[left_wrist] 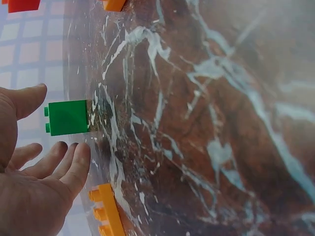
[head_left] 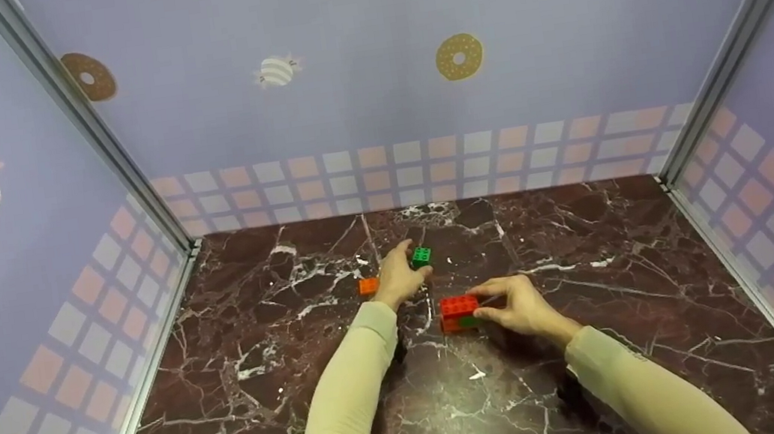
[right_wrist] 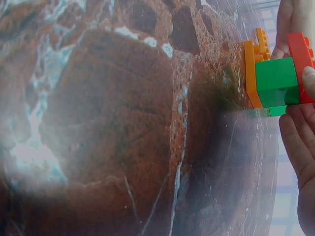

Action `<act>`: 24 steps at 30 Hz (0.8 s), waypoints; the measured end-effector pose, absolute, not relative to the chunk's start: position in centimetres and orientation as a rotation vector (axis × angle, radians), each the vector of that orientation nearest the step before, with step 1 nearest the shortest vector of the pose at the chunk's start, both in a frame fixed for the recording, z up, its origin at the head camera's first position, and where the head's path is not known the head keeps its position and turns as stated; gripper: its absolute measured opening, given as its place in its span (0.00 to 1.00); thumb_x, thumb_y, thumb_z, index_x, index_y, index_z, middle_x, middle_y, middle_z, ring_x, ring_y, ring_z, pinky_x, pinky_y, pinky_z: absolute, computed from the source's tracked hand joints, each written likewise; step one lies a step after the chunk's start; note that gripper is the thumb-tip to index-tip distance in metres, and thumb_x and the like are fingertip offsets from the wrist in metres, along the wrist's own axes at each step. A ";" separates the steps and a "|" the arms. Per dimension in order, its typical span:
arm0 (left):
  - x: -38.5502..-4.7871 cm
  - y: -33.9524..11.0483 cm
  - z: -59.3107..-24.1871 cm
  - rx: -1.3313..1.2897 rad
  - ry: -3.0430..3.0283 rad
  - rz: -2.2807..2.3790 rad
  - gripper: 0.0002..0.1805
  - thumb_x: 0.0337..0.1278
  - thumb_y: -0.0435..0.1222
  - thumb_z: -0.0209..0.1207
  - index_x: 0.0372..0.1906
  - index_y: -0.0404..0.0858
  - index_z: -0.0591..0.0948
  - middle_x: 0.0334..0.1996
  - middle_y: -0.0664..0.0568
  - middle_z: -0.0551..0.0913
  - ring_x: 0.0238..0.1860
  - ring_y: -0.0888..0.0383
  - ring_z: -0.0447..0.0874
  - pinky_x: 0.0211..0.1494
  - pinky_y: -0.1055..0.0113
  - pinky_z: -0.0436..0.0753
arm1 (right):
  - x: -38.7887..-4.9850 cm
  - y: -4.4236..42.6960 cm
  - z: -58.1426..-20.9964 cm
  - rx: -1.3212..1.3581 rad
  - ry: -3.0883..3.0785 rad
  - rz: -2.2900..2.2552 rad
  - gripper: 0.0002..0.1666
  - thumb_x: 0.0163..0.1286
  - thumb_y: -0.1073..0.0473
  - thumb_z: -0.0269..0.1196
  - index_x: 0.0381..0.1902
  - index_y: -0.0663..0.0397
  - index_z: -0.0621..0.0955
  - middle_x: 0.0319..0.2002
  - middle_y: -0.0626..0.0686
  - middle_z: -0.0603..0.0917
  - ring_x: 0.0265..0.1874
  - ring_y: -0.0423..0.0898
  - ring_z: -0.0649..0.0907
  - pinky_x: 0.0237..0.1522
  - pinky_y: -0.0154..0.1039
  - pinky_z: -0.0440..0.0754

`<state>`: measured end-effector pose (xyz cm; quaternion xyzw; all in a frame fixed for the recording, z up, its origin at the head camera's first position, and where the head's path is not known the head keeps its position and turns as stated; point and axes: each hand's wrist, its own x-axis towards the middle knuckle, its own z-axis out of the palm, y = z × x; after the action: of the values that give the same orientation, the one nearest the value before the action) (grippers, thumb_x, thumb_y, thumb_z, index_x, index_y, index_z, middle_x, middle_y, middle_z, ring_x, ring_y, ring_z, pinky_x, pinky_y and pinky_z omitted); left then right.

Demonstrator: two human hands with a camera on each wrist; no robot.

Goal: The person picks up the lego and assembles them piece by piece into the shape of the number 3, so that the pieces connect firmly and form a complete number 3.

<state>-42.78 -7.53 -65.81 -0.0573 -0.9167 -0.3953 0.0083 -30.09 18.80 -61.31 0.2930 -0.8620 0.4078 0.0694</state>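
My left hand reaches around a green toy brick at the middle of the table. In the left wrist view its thumb and fingers stand on either side of the green brick, with gaps between. My right hand pinches a red brick between thumb and fingers. That red brick tops a small stack: beneath it sits another green brick, on a flat orange brick at the bottom. From the head, the fingers and red brick partly hide the stack.
A second orange brick lies left of my left wrist, studs up. The dark marbled tabletop is bounded by a patterned back wall and side walls with metal corner posts.
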 end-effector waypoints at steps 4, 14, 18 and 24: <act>-42.6 -7.1 -65.3 -0.169 -2.832 -1.261 0.42 0.65 0.41 0.78 0.81 0.38 0.76 0.70 0.40 0.88 0.72 0.40 0.85 0.81 0.45 0.81 | -30.1 18.8 -61.3 0.883 -2.591 1.226 0.20 0.66 0.63 0.81 0.56 0.61 0.94 0.51 0.60 0.97 0.50 0.60 0.96 0.58 0.57 0.93; -42.0 -5.9 -64.6 -0.109 -2.866 -1.276 0.39 0.68 0.37 0.76 0.81 0.40 0.78 0.70 0.39 0.87 0.72 0.40 0.86 0.78 0.45 0.83 | -29.8 19.0 -61.1 0.859 -2.610 1.256 0.21 0.66 0.63 0.81 0.56 0.60 0.94 0.51 0.59 0.97 0.50 0.59 0.96 0.59 0.53 0.93; -42.0 -5.7 -65.0 -0.105 -2.850 -1.253 0.33 0.68 0.35 0.75 0.76 0.40 0.82 0.66 0.40 0.89 0.67 0.41 0.88 0.74 0.45 0.86 | -29.7 19.0 -61.3 0.847 -2.626 1.257 0.21 0.66 0.63 0.81 0.57 0.59 0.94 0.52 0.59 0.97 0.51 0.59 0.96 0.60 0.53 0.93; -43.6 -6.0 -66.9 -0.107 -2.853 -1.161 0.27 0.69 0.37 0.73 0.71 0.41 0.85 0.62 0.43 0.91 0.65 0.44 0.89 0.73 0.49 0.88 | -29.9 18.7 -61.2 0.829 -2.643 1.241 0.21 0.67 0.62 0.80 0.57 0.58 0.94 0.52 0.58 0.97 0.51 0.59 0.96 0.62 0.53 0.92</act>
<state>-43.57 -6.03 -66.87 -0.0345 -0.9253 -0.3764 0.0300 -29.94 18.74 -61.23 0.2727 -0.8696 0.4083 0.0530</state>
